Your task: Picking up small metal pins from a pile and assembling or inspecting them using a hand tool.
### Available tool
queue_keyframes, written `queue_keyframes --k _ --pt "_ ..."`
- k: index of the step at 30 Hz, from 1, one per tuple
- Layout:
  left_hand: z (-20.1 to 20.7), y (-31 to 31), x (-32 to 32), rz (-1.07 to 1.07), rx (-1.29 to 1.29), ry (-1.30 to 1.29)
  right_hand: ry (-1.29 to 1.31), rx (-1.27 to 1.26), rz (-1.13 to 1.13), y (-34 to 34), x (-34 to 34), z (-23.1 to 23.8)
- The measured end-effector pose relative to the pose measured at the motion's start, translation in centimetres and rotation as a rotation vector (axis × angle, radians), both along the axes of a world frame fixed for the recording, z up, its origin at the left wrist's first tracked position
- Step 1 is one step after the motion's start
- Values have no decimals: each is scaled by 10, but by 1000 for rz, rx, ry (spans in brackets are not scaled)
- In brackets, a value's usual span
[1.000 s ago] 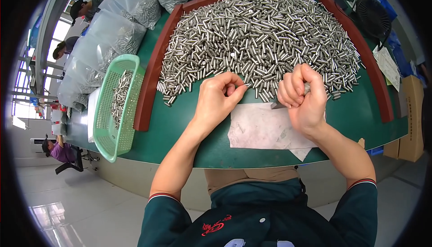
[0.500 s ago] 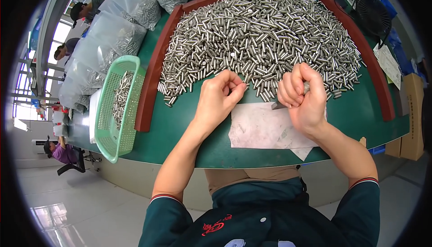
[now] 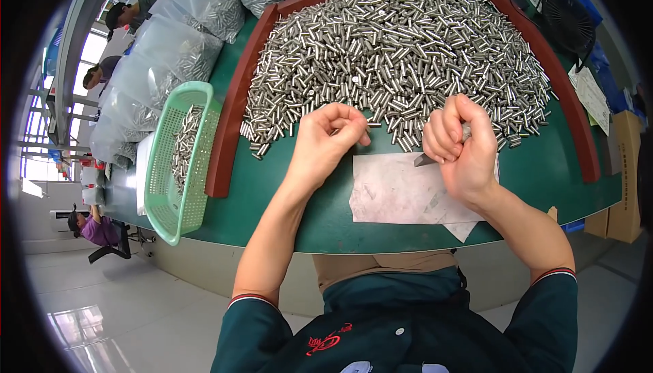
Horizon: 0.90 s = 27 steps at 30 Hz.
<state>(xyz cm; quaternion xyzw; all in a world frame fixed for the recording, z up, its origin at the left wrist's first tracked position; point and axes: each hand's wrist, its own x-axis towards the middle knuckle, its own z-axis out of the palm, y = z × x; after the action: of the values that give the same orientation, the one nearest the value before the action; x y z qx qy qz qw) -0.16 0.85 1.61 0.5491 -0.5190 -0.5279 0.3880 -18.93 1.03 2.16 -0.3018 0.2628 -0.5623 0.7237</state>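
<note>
A large heap of short, shiny metal pins (image 3: 401, 53) covers the far part of the green table. My left hand (image 3: 322, 143) is at the heap's near edge, thumb and fingers pinched together. One pin (image 3: 373, 125) shows right beside its fingertips; I cannot tell whether they hold it, and what is in the pinch is hidden. My right hand (image 3: 464, 148) is closed in a fist over a stained whitish cloth or sheet (image 3: 391, 193). From the fist sticks the end of a dark grey, flat piece (image 3: 423, 160); its rest is mostly covered by the fingers.
Dark red wooden rails (image 3: 235, 118) border the heap. A green plastic basket (image 3: 194, 216) with some pins stands at the left. Clear bags of pins (image 3: 197, 53) line the far left. A black fan (image 3: 566, 19) and cardboard boxes (image 3: 624, 176) are at the right. Other people sit at the left.
My left hand has turned slightly, its fingertips moving a little down and left. The right hand keeps its closed grip and nearly the same place.
</note>
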Motion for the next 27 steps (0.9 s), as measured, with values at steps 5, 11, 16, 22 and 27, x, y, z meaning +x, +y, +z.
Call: queue_keyframes --k 5,11,16,22,27 --pt "-5 -1 7 -21 114 195 -5 2 5 0 1 0" --pt "-7 -2 8 -41 123 247 -5 -4 7 -1 1 -1" --pt "-6 -2 8 -70 159 294 4 8 10 -1 0 -1" --pt "-3 -2 8 -75 204 352 11 11 13 -1 -1 -2" --pt "0 -3 11 -65 308 688 31 5 33 0 -1 -1"
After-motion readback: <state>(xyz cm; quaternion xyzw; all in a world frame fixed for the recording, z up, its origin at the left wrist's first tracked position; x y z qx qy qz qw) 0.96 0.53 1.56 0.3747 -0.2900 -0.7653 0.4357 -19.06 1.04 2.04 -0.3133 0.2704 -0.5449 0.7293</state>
